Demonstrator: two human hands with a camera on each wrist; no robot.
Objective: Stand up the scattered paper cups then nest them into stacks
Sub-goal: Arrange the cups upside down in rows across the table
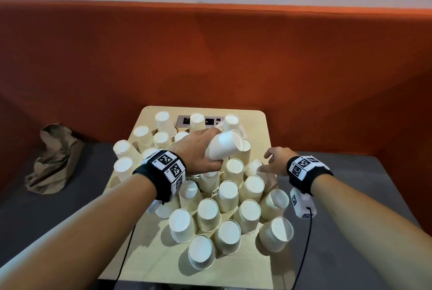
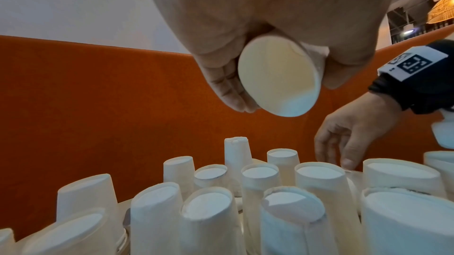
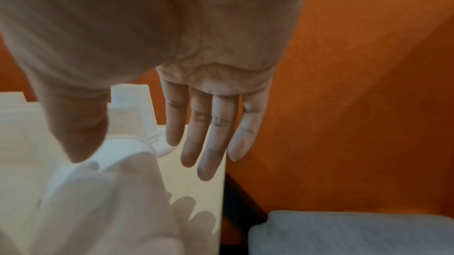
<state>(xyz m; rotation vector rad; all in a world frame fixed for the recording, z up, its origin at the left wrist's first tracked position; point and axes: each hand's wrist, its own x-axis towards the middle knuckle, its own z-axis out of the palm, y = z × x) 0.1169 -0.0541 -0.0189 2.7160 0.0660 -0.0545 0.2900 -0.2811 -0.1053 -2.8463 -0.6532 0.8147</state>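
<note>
Several white paper cups (image 1: pixel 228 195) stand upside down, packed close on a small light wooden table (image 1: pixel 260 123). My left hand (image 1: pixel 202 151) grips one paper cup (image 1: pixel 224 146) lifted above the others and tilted on its side; in the left wrist view that held cup (image 2: pixel 277 76) shows its round end between my fingers (image 2: pixel 226 82) and thumb. My right hand (image 1: pixel 272 161) hovers open at the table's right side, fingers (image 3: pixel 211 133) straight and spread over a tipped cup (image 1: pixel 253 167), thumb close to its rim (image 3: pixel 127 142).
An orange padded wall (image 1: pixel 210 56) rings the table on the far side and both flanks. Grey seat cushions (image 1: pixel 350 184) lie left and right. A crumpled brown paper bag (image 1: pixel 53 158) sits on the left cushion. A grey socket panel (image 1: pixel 184 121) is set into the table's far edge.
</note>
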